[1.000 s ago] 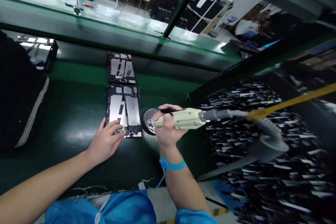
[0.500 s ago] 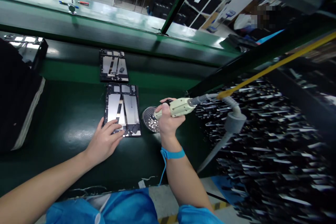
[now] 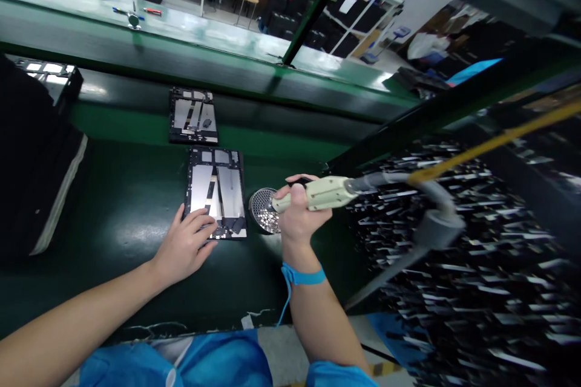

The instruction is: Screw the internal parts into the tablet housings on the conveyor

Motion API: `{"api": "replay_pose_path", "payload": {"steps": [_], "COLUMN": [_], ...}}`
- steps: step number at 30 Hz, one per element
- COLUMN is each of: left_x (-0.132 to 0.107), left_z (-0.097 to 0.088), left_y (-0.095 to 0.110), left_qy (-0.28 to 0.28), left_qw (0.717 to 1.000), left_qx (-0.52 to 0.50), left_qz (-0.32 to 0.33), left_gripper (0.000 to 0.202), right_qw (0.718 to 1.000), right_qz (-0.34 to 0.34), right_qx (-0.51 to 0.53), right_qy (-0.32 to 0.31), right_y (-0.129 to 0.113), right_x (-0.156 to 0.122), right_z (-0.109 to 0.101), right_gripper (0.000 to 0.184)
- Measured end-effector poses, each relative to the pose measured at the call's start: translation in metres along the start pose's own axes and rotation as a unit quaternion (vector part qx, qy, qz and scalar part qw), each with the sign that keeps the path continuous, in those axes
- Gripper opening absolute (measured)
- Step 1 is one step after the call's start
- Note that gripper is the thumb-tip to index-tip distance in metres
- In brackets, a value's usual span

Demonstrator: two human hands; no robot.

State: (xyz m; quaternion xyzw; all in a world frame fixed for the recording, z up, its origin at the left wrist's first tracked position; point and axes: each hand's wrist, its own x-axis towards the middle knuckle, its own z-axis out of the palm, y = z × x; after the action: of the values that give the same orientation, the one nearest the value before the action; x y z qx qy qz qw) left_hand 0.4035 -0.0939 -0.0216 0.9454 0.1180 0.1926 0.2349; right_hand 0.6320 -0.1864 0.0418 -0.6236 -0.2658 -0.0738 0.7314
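Note:
My left hand (image 3: 184,248) lies flat, fingers apart, over the lower left corner of an opened tablet-like device (image 3: 231,187) with silver panels and a dark frame. My right hand (image 3: 299,217) is wrapped round a pale green electric screwdriver (image 3: 333,191), its cable leading off to the right. The tool's front end is over a round screw tray (image 3: 254,199) with a perforated surface and many small shiny screws (image 3: 269,221). Whether the tip touches the screws cannot be made out. Just beyond the first device lies a second opened device (image 3: 195,115) of the same kind.
To the right, dark parts stand densely packed in rows (image 3: 476,254). A grey jointed pipe (image 3: 438,230) and a yellow strap (image 3: 499,142) cross in front of them. Dark cloth (image 3: 36,163) is at the left, with more devices (image 3: 57,78) behind it. A ledge (image 3: 181,33) runs along the back.
The view has shifted slightly. My right hand stays with the screwdriver at the screw tray, and its cable and the pipe swing a little rightward in view. My left hand rests on the same device.

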Motion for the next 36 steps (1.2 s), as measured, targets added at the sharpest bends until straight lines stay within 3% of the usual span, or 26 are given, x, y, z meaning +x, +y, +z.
{"api": "replay_pose_path", "payload": {"steps": [3, 8, 11, 19, 28, 36], "left_x": [0.001, 0.003, 0.004, 0.005, 0.004, 0.006], "left_z": [0.001, 0.0, -0.001, -0.001, 0.001, 0.005], "left_y": [0.0, -0.001, -0.001, 0.0, -0.001, -0.001], "left_qy": [0.0, -0.009, -0.016, -0.016, -0.02, -0.004], "left_qw": [1.0, 0.999, 0.999, 0.998, 0.998, 0.999], "left_qx": [-0.015, -0.033, -0.04, -0.052, -0.047, -0.036], "left_qz": [-0.007, -0.011, -0.015, -0.019, -0.022, -0.024], "left_gripper": [0.029, 0.031, 0.034, 0.034, 0.033, 0.029], "right_qw": [0.996, 0.967, 0.949, 0.941, 0.945, 0.941], "right_qz": [0.0, 0.063, 0.081, 0.098, 0.065, 0.055], "right_qx": [0.082, 0.149, 0.162, 0.159, 0.106, 0.13], "right_qy": [-0.019, -0.194, -0.259, -0.282, -0.304, -0.308], "right_y": [-0.018, -0.031, -0.027, -0.019, -0.014, -0.001], "right_x": [-0.015, -0.058, -0.073, -0.079, -0.082, -0.088], "right_z": [0.01, 0.025, 0.029, 0.029, 0.025, 0.026], "right_gripper": [0.017, 0.023, 0.025, 0.027, 0.023, 0.027]}}
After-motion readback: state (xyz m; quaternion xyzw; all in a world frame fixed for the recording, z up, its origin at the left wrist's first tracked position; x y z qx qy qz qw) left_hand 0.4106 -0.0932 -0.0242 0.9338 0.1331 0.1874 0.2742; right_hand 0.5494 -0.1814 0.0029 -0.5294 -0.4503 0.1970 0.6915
